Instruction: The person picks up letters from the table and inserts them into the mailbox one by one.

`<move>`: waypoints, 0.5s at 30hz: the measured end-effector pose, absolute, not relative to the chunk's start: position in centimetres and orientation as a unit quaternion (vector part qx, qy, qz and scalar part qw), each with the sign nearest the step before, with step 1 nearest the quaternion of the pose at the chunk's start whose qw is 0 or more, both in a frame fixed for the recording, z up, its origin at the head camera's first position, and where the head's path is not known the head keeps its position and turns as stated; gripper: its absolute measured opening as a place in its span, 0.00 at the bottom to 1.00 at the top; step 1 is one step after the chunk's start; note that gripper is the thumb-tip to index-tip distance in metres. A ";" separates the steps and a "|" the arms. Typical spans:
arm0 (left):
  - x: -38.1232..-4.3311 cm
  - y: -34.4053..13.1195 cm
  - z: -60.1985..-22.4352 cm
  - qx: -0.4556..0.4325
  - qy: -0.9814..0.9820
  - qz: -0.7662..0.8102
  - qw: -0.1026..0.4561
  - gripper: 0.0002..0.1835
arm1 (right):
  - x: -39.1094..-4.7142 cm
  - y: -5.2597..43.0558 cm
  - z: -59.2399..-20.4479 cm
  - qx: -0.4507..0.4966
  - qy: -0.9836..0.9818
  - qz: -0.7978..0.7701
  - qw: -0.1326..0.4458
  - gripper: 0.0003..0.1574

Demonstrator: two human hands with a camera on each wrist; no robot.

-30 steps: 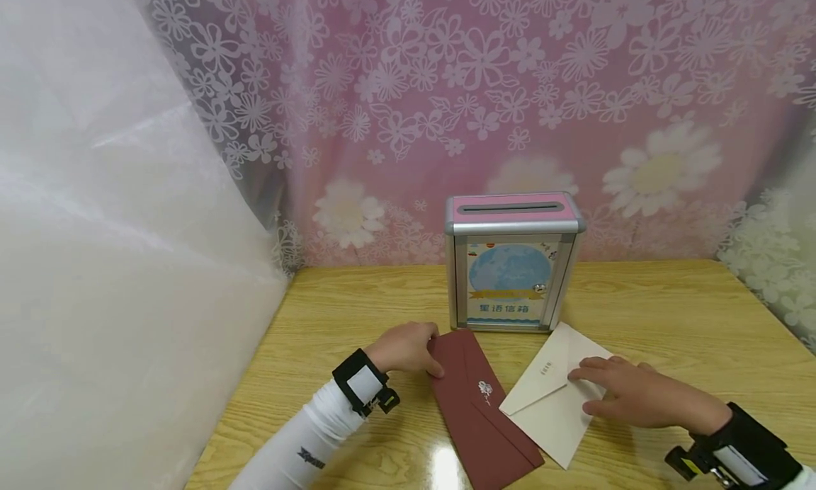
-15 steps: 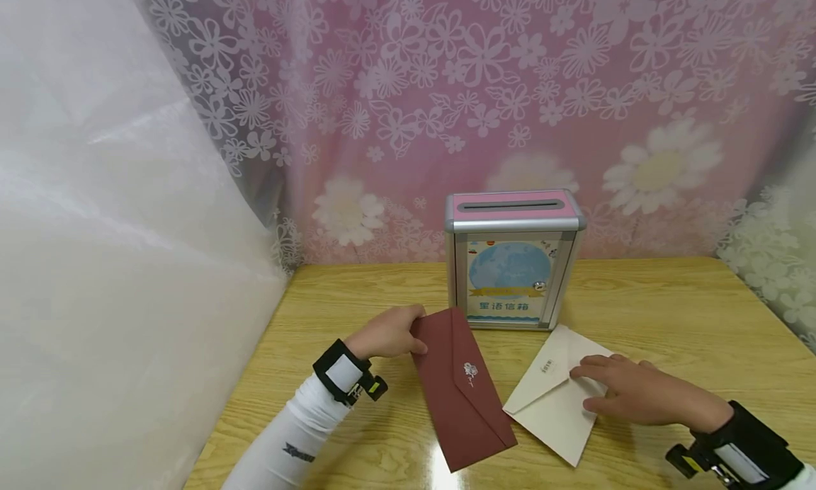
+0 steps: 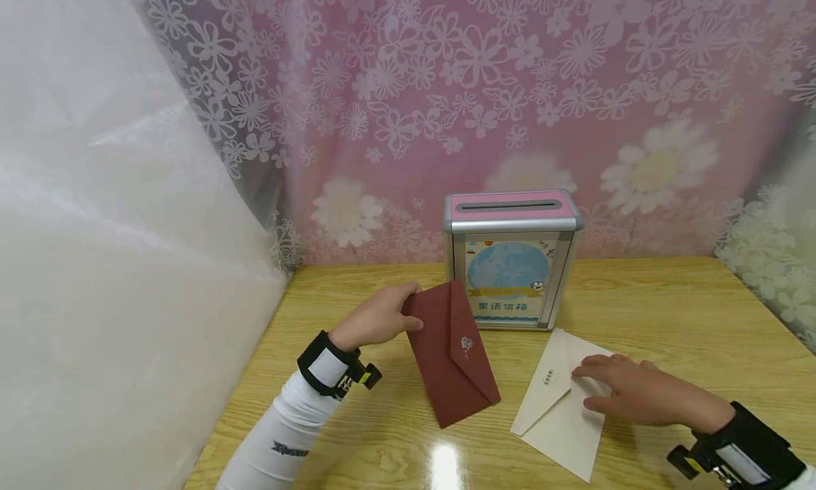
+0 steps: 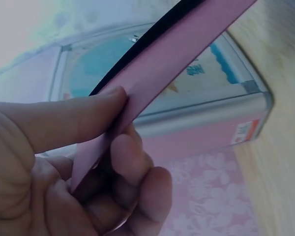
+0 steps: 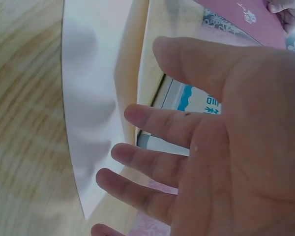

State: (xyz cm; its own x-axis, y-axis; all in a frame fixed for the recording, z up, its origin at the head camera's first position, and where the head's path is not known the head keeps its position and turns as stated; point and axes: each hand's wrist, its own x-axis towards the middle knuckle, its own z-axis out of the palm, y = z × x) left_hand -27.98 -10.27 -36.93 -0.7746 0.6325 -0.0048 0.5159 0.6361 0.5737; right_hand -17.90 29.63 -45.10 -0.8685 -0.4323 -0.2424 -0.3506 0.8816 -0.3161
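My left hand (image 3: 376,316) pinches a dark red envelope (image 3: 449,355) by its upper left edge, raised off the table and tilted. The left wrist view has the thumb (image 4: 78,118) on one side of the envelope (image 4: 157,64) and curled fingers on the other. A cream envelope (image 3: 554,419) lies flap up on the table at a slant. Over its right edge my right hand (image 3: 644,391) extends its fingers, spread and fairly straight in the right wrist view; whether the fingertips touch the paper (image 5: 88,108) I cannot tell.
Behind the envelopes stands a letter box (image 3: 510,313) with a pink top, a narrow slot (image 3: 510,207) and a lock on its front door. The wooden table (image 3: 676,313) reaches back to a pink flowered curtain (image 3: 408,122). White sheeting (image 3: 127,263) hangs at the left.
My left hand has lifted the red envelope off the table, away from the cream one, up and to the left. The cream envelope has turned slightly; my right hand has hardly moved.
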 end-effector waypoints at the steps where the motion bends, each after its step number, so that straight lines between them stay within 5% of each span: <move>1: -27.8 -10.1 -36.6 0.319 0.900 0.281 0.098 0.09 | -17.9 29.6 -44.9 -0.204 0.959 -0.132 0.149 0.32; 11: -25.7 -7.5 -34.0 0.355 0.899 0.256 0.025 0.09 | -18.1 27.8 -39.7 -0.239 0.951 -0.190 -0.056 0.26; 15: -25.0 -5.8 -32.8 0.397 0.883 0.249 -0.011 0.11 | -18.1 26.2 -38.0 -0.253 0.940 -0.212 -0.089 0.28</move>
